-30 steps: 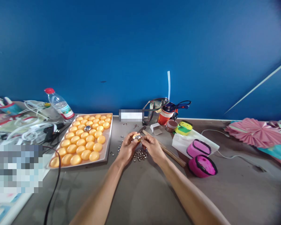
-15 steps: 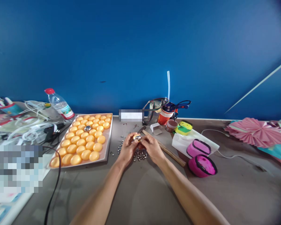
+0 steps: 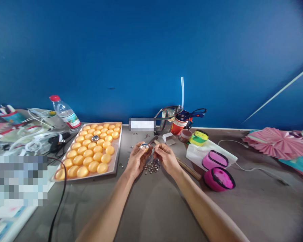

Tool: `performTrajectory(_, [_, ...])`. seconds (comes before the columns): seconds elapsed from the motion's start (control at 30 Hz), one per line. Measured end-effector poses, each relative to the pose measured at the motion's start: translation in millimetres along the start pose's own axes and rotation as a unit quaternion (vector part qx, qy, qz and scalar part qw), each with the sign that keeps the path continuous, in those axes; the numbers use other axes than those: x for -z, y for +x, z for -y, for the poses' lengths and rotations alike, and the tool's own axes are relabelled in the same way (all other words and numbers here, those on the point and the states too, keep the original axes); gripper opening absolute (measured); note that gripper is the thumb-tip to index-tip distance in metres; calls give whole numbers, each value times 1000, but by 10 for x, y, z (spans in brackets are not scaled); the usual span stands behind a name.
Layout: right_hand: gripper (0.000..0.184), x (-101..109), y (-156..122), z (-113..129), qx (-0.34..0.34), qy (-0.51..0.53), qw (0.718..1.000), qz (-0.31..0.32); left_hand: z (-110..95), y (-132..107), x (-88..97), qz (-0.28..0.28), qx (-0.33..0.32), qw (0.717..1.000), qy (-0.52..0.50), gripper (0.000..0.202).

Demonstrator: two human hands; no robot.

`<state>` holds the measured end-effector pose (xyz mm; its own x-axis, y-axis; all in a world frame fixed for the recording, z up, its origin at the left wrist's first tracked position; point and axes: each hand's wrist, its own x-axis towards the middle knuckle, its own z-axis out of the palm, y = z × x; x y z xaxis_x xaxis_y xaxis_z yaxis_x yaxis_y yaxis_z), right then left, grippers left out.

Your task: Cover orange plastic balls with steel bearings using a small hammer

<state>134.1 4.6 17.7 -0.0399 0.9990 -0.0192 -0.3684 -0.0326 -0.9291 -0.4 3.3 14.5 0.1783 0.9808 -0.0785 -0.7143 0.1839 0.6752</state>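
While the left hand (image 3: 136, 160) holds a shiny-topped ball (image 3: 144, 146), the right hand (image 3: 167, 158) is just to its right, fingertips close together; I can't tell if they pinch anything. Small shiny beads (image 3: 153, 167) lie on the tabletop (image 3: 151, 208) between both hands.

Left fingers (image 3: 135, 148) hid part of the ball (image 3: 144, 146). Right fingers (image 3: 162, 150): couldn't tell if they pinched anything, too small. The right hand (image 3: 168, 159) blocked the middle of the wooden handle (image 3: 190, 169). Some beads (image 3: 153, 167) were covered too. Forearms (image 3: 117, 203) got cut off at the bottom edge, black cable (image 3: 61, 198) likewise. Far-left patch (image 3: 17, 181) was pixelated.
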Motion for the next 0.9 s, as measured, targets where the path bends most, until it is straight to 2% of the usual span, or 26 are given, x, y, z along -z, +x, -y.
performTrajectory(0.13, [19, 79, 44, -7, 35, -86, 995, -28, -22, 3, 25, 2, 6, 1000, 1, 25])
performTrajectory(0.2, [15, 144, 75, -9, 66, -199, 976, -58, -27, 4, 33, 1, 4, 1000, 3, 25])
performTrajectory(0.23, [13, 180, 89, -10, 87, -266, 957, -77, -30, 7, 36, -3, 3, 1000, 5, 26])
performTrajectory(0.3, [11, 249, 108, -15, 138, -400, 900, -105, -35, 16, 41, -16, 1, 1000, 5, 26])
performTrajectory(0.37, [13, 306, 111, -21, 166, -524, 828, -116, -42, 28, 44, -32, 0, 999, 5, 28])
performTrajectory(0.47, [21, 355, 89, -31, 127, -672, 720, -115, -56, 42, 43, -49, -1, 999, 8, 29])
performTrajectory(0.5, [23, 365, 80, -34, 104, -705, 693, -111, -60, 45, 40, -51, -2, 999, 11, 29])
performTrajectory(0.57, [26, 380, 70, -40, 64, -745, 657, -98, -63, 48, 36, -53, -4, 998, 18, 28])
performTrajectory(0.67, [26, 403, 79, -48, 34, -768, 635, -79, -56, 53, 37, -56, -9, 998, 30, 27])
performTrajectory(0.8, [25, 439, 110, -62, 31, -779, 622, -70, -48, 68, 55, -47, -27, 998, 30, 29])
performTrajectory(0.9, [22, 458, 127, -67, 38, -784, 617, -59, -64, 81, 68, -48, -17, 999, -13, 35])
